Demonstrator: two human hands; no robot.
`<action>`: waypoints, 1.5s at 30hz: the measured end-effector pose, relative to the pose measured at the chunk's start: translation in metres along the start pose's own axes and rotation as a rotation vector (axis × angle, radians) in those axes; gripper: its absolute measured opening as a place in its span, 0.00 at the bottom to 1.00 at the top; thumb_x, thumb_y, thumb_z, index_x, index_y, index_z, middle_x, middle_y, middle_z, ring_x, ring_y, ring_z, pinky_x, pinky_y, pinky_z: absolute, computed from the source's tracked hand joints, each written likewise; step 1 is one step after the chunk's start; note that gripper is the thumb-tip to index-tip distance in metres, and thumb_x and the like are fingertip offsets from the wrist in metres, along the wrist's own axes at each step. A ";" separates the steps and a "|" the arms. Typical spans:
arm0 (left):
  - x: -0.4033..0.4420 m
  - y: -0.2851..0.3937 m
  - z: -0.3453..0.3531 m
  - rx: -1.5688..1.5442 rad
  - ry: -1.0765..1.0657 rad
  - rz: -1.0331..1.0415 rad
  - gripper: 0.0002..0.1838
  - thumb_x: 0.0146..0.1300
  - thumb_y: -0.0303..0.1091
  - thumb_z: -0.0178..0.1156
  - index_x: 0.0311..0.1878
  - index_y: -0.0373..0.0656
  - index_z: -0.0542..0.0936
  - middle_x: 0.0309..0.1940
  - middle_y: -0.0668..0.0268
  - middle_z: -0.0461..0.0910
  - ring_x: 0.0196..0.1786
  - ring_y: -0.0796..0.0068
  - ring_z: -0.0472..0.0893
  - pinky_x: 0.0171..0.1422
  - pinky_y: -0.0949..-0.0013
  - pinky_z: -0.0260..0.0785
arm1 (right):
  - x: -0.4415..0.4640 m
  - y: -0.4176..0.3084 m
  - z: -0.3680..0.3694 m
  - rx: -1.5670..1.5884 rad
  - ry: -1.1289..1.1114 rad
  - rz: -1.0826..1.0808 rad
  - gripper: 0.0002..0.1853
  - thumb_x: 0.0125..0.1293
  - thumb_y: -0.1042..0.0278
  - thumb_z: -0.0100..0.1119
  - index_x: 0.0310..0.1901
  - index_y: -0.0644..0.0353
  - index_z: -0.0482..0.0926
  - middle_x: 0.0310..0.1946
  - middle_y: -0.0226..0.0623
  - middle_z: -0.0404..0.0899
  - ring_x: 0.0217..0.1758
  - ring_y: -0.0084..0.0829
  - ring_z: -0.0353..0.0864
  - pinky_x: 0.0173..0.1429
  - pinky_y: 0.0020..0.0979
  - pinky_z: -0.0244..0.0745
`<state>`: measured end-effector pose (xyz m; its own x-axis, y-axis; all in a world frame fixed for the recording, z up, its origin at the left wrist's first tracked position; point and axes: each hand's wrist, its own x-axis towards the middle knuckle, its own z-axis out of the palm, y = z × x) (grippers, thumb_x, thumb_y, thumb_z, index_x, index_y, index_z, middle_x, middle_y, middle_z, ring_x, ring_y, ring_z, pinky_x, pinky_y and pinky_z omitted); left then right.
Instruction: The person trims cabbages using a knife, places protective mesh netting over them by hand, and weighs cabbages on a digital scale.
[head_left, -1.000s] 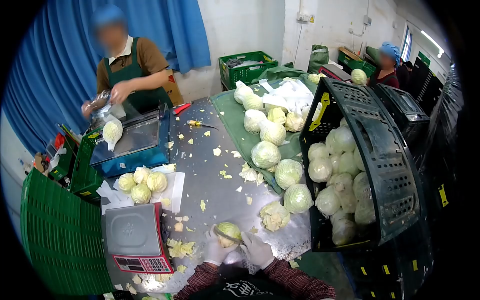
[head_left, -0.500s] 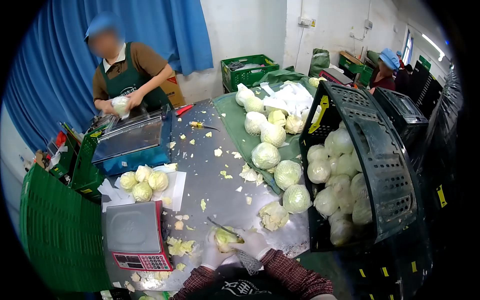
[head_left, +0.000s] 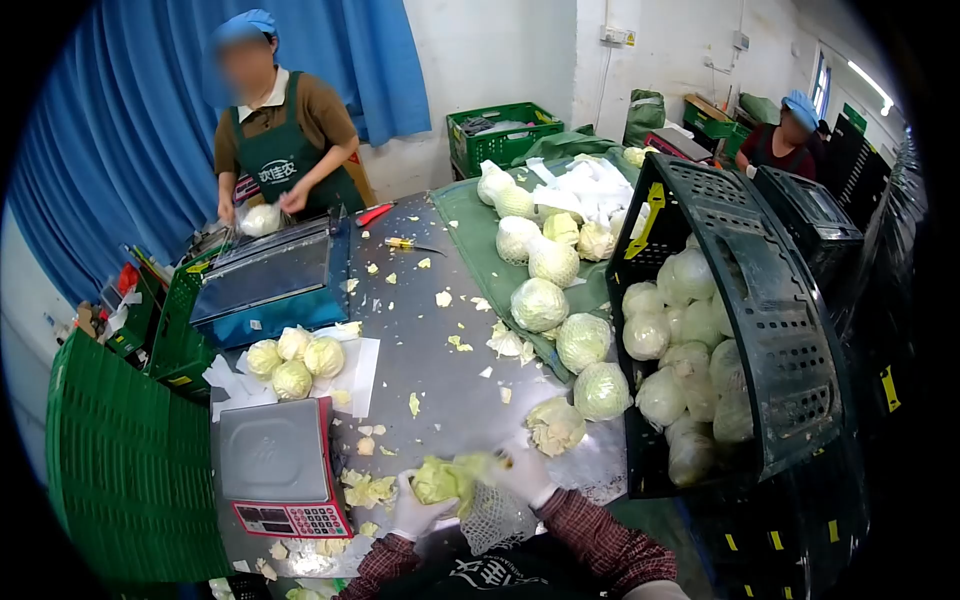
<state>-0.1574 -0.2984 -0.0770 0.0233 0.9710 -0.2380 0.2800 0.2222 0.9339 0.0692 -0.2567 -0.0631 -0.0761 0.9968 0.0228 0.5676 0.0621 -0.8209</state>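
Note:
At the near edge of the metal table my left hand [head_left: 418,510] is wrapped round a pale green cabbage [head_left: 442,482]. My gloved right hand [head_left: 527,474] is closed just to the right, with a small dark and yellowish bit of the knife [head_left: 507,460] showing at its fingers. The blade is lost in blur. A smeared leaf [head_left: 476,464] stretches from the cabbage toward this hand. White foam netting [head_left: 497,520] hangs below, between the hands. Beyond the right hand sits a loose-leaved cabbage [head_left: 556,426], with netted cabbages [head_left: 602,390] behind it.
A dark crate [head_left: 760,330] of wrapped cabbages stands on its side at right. At left are a red-rimmed scale [head_left: 275,455], several cabbages on paper [head_left: 360,375] and a blue wrapping machine [head_left: 265,290]. Another curved knife [head_left: 405,244] lies farther back. A co-worker [head_left: 290,130] handles a cabbage opposite.
My right hand has moved up and right, away from the cabbage, with a leaf drawn out. The knife blade that lay across the cabbage no longer shows clearly. The co-worker opposite stands more upright.

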 end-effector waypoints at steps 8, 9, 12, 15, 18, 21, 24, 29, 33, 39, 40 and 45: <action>-0.002 0.010 0.004 -0.358 0.054 -0.232 0.36 0.54 0.36 0.69 0.63 0.39 0.63 0.54 0.54 0.72 0.59 0.60 0.73 0.61 0.57 0.70 | 0.005 -0.026 -0.025 -0.150 -0.030 -0.026 0.34 0.53 0.49 0.68 0.57 0.60 0.70 0.45 0.46 0.78 0.46 0.42 0.79 0.46 0.38 0.73; -0.003 0.011 0.010 -0.461 0.047 -0.342 0.35 0.57 0.38 0.67 0.64 0.39 0.63 0.55 0.54 0.71 0.59 0.60 0.73 0.61 0.55 0.70 | 0.000 -0.027 -0.015 -0.152 -0.029 -0.022 0.34 0.53 0.49 0.68 0.57 0.60 0.70 0.45 0.46 0.78 0.46 0.42 0.79 0.46 0.38 0.73; -0.013 -0.012 0.028 -1.264 -0.277 -0.615 0.35 0.67 0.55 0.51 0.68 0.42 0.59 0.63 0.56 0.66 0.64 0.57 0.69 0.61 0.51 0.70 | -0.011 -0.021 0.003 -0.012 -0.308 0.037 0.35 0.51 0.44 0.69 0.56 0.56 0.73 0.44 0.45 0.79 0.45 0.42 0.80 0.48 0.35 0.73; -0.021 -0.022 0.016 -0.762 -0.410 -0.489 0.34 0.66 0.52 0.54 0.68 0.42 0.60 0.63 0.56 0.66 0.63 0.59 0.70 0.60 0.54 0.72 | -0.008 -0.009 0.003 0.092 -0.260 0.012 0.36 0.50 0.45 0.69 0.59 0.55 0.71 0.45 0.45 0.79 0.47 0.41 0.79 0.50 0.35 0.73; -0.012 0.016 -0.021 0.042 -0.295 -0.409 0.44 0.53 0.49 0.69 0.67 0.38 0.60 0.59 0.51 0.68 0.64 0.59 0.68 0.61 0.59 0.70 | 0.006 0.004 0.000 0.077 -0.257 -0.043 0.36 0.51 0.48 0.69 0.60 0.55 0.70 0.45 0.45 0.77 0.46 0.43 0.77 0.51 0.37 0.71; 0.005 0.055 -0.021 0.698 -0.104 0.075 0.52 0.42 0.49 0.75 0.67 0.36 0.59 0.60 0.48 0.64 0.66 0.55 0.65 0.64 0.59 0.67 | 0.014 0.006 0.007 0.085 -0.306 -0.019 0.37 0.50 0.49 0.70 0.60 0.57 0.70 0.44 0.45 0.77 0.46 0.43 0.77 0.51 0.37 0.70; 0.025 0.024 0.009 0.641 -0.049 0.462 0.57 0.37 0.49 0.77 0.68 0.36 0.57 0.63 0.46 0.60 0.66 0.52 0.64 0.66 0.57 0.64 | 0.015 -0.008 0.010 0.053 -0.182 -0.158 0.32 0.54 0.52 0.67 0.59 0.57 0.70 0.42 0.44 0.77 0.45 0.43 0.77 0.51 0.36 0.71; 0.035 -0.005 0.021 0.296 -0.037 0.263 0.64 0.33 0.47 0.79 0.70 0.33 0.50 0.60 0.45 0.61 0.63 0.49 0.66 0.64 0.56 0.65 | -0.030 -0.007 0.000 -0.128 0.034 -0.108 0.23 0.64 0.56 0.57 0.57 0.57 0.71 0.43 0.46 0.78 0.42 0.45 0.79 0.45 0.37 0.74; 0.033 0.007 0.028 0.313 0.004 0.274 0.65 0.32 0.45 0.80 0.69 0.31 0.49 0.58 0.45 0.63 0.60 0.49 0.69 0.62 0.58 0.66 | -0.060 0.001 0.013 -0.201 -0.175 -0.051 0.25 0.68 0.53 0.49 0.62 0.57 0.66 0.44 0.49 0.79 0.39 0.45 0.81 0.41 0.41 0.75; 0.035 -0.001 0.033 0.324 0.027 0.196 0.64 0.30 0.44 0.81 0.68 0.30 0.52 0.57 0.47 0.64 0.62 0.53 0.67 0.66 0.60 0.63 | -0.057 0.005 0.028 -0.183 -0.140 -0.106 0.30 0.68 0.52 0.47 0.66 0.60 0.59 0.37 0.47 0.80 0.33 0.46 0.81 0.36 0.41 0.75; 0.035 -0.003 0.035 0.290 0.049 0.200 0.63 0.30 0.44 0.80 0.68 0.30 0.53 0.56 0.47 0.65 0.62 0.53 0.68 0.65 0.60 0.63 | -0.056 0.006 0.030 -0.212 -0.185 -0.087 0.31 0.68 0.52 0.48 0.67 0.61 0.58 0.36 0.47 0.80 0.31 0.45 0.81 0.34 0.41 0.75; 0.038 -0.005 0.040 0.343 0.101 0.220 0.60 0.31 0.43 0.79 0.67 0.30 0.55 0.56 0.48 0.65 0.60 0.54 0.68 0.64 0.61 0.65 | -0.037 0.004 0.031 -0.364 -0.128 -0.116 0.31 0.68 0.54 0.49 0.66 0.63 0.58 0.31 0.47 0.79 0.28 0.45 0.80 0.30 0.42 0.74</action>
<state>-0.1197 -0.2659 -0.1015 0.0284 0.9996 0.0006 0.5825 -0.0171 0.8126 0.0484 -0.2946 -0.0850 -0.2451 0.9694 0.0131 0.8011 0.2101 -0.5605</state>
